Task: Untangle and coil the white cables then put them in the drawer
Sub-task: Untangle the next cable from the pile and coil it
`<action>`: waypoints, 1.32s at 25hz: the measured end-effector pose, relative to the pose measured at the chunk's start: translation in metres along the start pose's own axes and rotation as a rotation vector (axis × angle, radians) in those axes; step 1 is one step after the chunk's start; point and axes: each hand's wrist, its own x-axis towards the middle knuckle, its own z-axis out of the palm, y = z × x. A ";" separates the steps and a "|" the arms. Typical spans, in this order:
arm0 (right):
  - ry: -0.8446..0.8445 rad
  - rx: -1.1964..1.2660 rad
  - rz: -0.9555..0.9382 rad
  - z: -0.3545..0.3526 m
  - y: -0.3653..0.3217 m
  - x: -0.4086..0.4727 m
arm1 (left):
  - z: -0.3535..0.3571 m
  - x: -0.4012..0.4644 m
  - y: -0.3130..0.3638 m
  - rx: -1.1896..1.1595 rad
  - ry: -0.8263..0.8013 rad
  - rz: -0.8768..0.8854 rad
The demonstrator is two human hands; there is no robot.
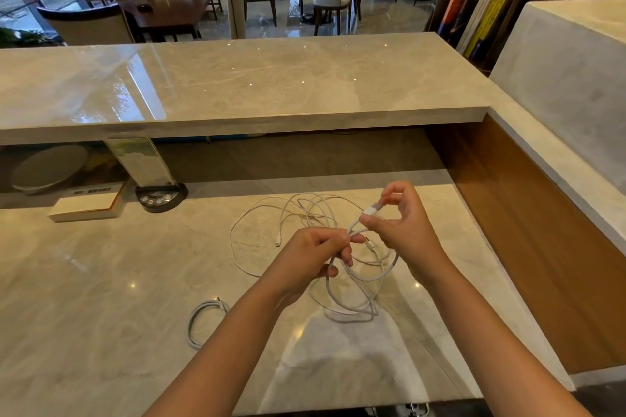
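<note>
Counter (pixel 101 281) – glossy veined marble; side panel (pixel 528 247) – matt wood; cables (pixel 257 213) – smooth white plastic.

Left hand (pixel 311 254) and right hand (pixel 398 223): both pinch one white cable (pixel 352 281) above the marble desk (pixel 101 281).
Below the grip: hanging loops.
Beyond the grip: loose tangled strands (pixel 288 210) spread flat.
Left and nearer: small coiled cable (pixel 203 318); bare marble around it.
Far left: book (pixel 84 208), round black base (pixel 161 196).
Right: wooden side panel (pixel 528 240) close by.
Above and beyond: overhanging upper counter (pixel 237 85).
</note>
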 end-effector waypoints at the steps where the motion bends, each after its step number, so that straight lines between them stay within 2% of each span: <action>1: 0.020 -0.015 -0.001 0.003 0.001 0.002 | 0.000 0.000 -0.001 0.002 0.006 -0.004; 4: -0.003 -0.246 -0.220 0.006 -0.001 0.003 | -0.003 0.000 -0.002 -0.046 0.038 -0.004; 6: -0.088 -0.418 -0.402 0.005 0.000 0.001 | -0.007 0.001 0.000 -0.074 0.075 0.007; 7: -0.141 -0.474 -0.435 0.004 -0.001 -0.001 | -0.009 0.001 0.001 -0.089 0.090 0.012; 10: -0.272 -0.464 -0.305 0.000 -0.005 -0.002 | -0.015 0.003 0.005 -0.095 0.105 0.029; 14: -0.404 -0.075 -0.013 -0.011 -0.017 -0.001 | -0.017 0.004 0.011 0.009 0.156 0.070; 16: -0.401 -0.090 -0.016 -0.012 -0.020 -0.006 | -0.016 0.006 0.011 0.043 0.207 0.088; 19: -0.235 -0.415 -0.194 -0.003 -0.018 -0.012 | -0.013 0.008 0.007 0.038 0.260 0.114; 20: -0.204 -0.432 -0.219 -0.001 -0.017 -0.013 | -0.012 0.007 0.006 0.038 0.247 0.128; 22: -0.222 -0.332 -0.168 -0.003 -0.015 -0.014 | -0.013 0.007 0.006 0.074 0.193 0.157; 26: -0.419 0.056 -0.009 -0.017 -0.015 -0.013 | -0.019 0.009 0.006 0.103 0.138 0.111; 28: -0.436 0.143 0.009 -0.020 -0.010 -0.010 | -0.019 0.009 0.005 -0.020 0.073 0.020; 29: -0.403 0.146 -0.006 -0.018 -0.008 -0.009 | -0.018 0.010 0.004 -0.157 0.035 -0.032; 31: -0.269 -0.014 -0.163 -0.013 -0.002 -0.009 | -0.015 0.012 0.000 -0.456 0.007 -0.112; 33: -0.125 -0.373 -0.498 -0.006 0.001 -0.009 | -0.013 0.014 -0.004 -0.505 0.063 -0.123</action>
